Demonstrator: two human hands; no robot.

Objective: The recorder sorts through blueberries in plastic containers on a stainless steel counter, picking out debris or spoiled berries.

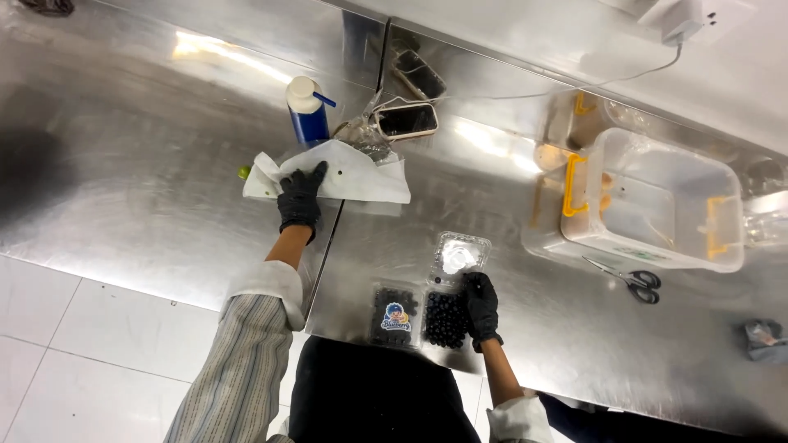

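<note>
Blueberries (446, 318) fill an open clear punnet at the near edge of our steel counter (148, 189), at about 6 o'clock in the view. Our right hand (481, 305), in a black glove, rests against the punnet's right side with fingers curled lightly around its rim; we cannot tell how firm the hold is. The punnet's hinged lid (460, 256) lies flipped back, at 12 o'clock from the berries. Just to the left, at 9 o'clock, sits a second punnet (396, 315), its labelled lid closed.

Our left hand (300, 199), also gloved in black, reaches up to about 11 o'clock and lies flat, fingers spread narrow, on a white paper towel (353, 176) spread on the counter. A small green thing (244, 172) peeks out at the towel's left edge. Behind the towel stand a blue bottle (308, 111) with a white cap and a phone (407, 121) lying face up.

At 2 o'clock is a clear tub (657, 205) with yellow clips, looking empty, with scissors (632, 279) lying just in front of it.

As we judge it, one punnet is opened and the towel laid out; no berries have left the punnet, and the second one is unopened.
</note>
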